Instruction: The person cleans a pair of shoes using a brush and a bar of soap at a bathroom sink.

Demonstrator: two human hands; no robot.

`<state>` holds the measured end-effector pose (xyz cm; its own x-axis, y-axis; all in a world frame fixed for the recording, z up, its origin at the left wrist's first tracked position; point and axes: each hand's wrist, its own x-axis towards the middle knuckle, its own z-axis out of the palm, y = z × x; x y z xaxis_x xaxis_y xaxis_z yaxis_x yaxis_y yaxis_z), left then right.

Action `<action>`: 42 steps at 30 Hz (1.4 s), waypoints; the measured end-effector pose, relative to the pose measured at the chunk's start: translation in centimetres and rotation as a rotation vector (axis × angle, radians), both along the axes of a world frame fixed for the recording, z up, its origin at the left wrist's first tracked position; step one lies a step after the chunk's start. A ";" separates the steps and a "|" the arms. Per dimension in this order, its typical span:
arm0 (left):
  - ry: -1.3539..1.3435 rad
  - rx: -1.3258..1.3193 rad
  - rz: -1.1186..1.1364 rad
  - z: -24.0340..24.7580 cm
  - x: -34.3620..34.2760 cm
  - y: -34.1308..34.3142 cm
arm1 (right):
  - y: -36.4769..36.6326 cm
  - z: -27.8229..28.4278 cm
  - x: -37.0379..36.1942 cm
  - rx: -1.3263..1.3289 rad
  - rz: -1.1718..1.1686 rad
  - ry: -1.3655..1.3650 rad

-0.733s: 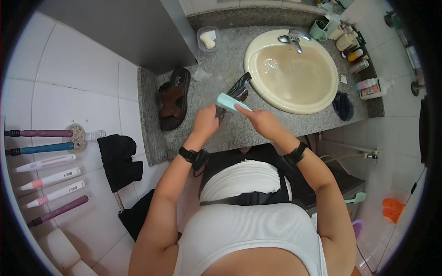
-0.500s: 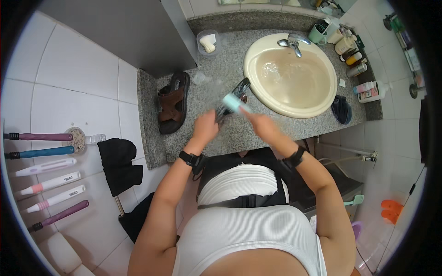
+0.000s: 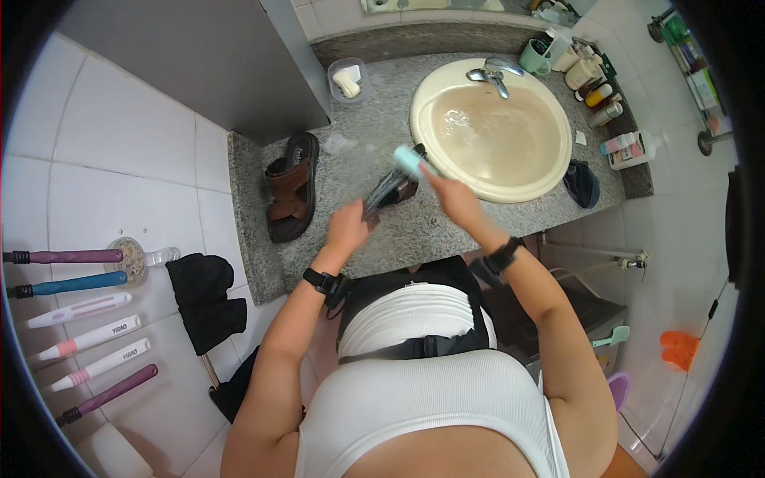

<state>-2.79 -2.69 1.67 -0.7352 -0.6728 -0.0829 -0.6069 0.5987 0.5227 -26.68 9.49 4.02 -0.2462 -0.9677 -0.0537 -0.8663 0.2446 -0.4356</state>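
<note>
My left hand is closed round the near end of a dark, wet-looking sandal, tilted on edge above the counter. In my closed right hand is a light-blue scrubbing brush, blurred by motion, against the sandal's far end next to the basin. Its bristles are hidden from this angle. The matching brown-strapped sandal lies on the counter to the left, sole down.
A cream basin holding cloudy water is set in the grey granite counter. A clear tub with soap stands behind. Several bottles and a dark cloth-like item sit at the right.
The brush and my right hand have shifted away from me, toward the sandal's far end. My left hand still grips the sandal, which has turned slightly. The view has shifted a little.
</note>
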 end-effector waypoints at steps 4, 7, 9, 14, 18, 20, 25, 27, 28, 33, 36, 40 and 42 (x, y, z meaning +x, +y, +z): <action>0.010 -0.006 -0.012 0.8 -0.2 0.0 | -0.2 -0.7 0.9 -0.012 -0.044 -0.048; -0.055 0.057 -0.014 0.6 0.1 -0.2 | 0.8 -0.1 3.7 0.062 0.138 -0.108; -0.112 0.072 0.000 0.7 -0.2 -0.1 | 0.5 -1.6 2.1 -0.056 0.087 -0.131; -0.084 0.078 -0.008 0.7 -0.4 0.0 | -0.1 -1.7 1.1 -0.155 -0.207 -0.163; -0.089 0.044 -0.027 -0.9 0.4 -0.4 | 0.7 -0.7 3.3 0.025 0.130 -0.134; -0.119 0.041 -0.040 -0.8 0.1 -0.2 | 0.1 -4.2 -0.3 -0.172 -0.059 0.107; -0.078 0.016 0.003 -1.1 1.8 -0.2 | -0.7 -1.6 0.3 -0.093 -0.115 0.067; 0.118 0.034 0.045 -1.0 2.6 -0.1 | -0.2 -1.7 -0.5 -0.065 -0.125 0.066; 0.109 0.030 0.058 -1.0 3.1 -0.1 | 0.0 -1.9 -0.9 -0.040 -0.152 0.072; 0.129 0.083 0.138 0.1 3.2 -0.8 | 0.7 -2.0 -0.5 -0.183 -0.106 -0.082; 0.144 -0.039 0.149 2.6 1.9 -1.4 | 0.6 2.3 3.0 -0.028 0.018 -0.069; 0.098 0.000 0.194 5.6 0.4 -1.7 | 0.3 7.5 6.2 -0.128 0.208 -0.167; 0.119 -0.039 0.179 5.9 0.0 -1.5 | 0.6 8.2 7.9 -0.197 0.310 -0.488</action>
